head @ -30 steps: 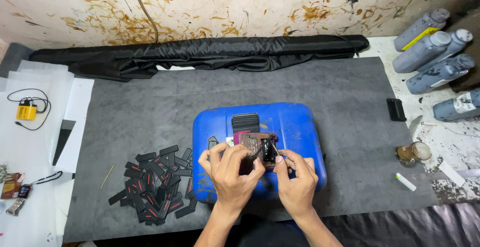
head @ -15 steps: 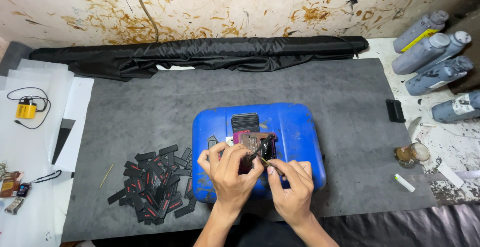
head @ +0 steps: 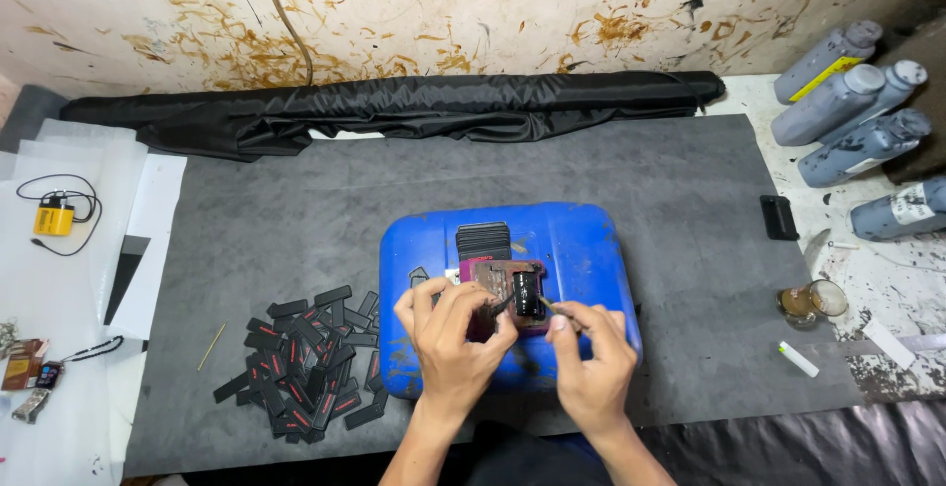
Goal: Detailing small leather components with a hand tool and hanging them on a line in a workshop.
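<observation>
One black tag between two hands' fingers, four grey bottles nearby

Open mat behind and to the right of the blue container; the left side and the edges are crowded.

Both hands, the left hand and the right hand, sit over the blue container, which fills the near centre of the grey mat. A heap of small black pieces lies just left of it, with a thin stick beside that. Behind the container the mat runs bare up to the long black rolled cloth along the wall. To the right, bare mat reaches a small black block; beyond stand 4 grey bottles and a small glass jar.
</observation>
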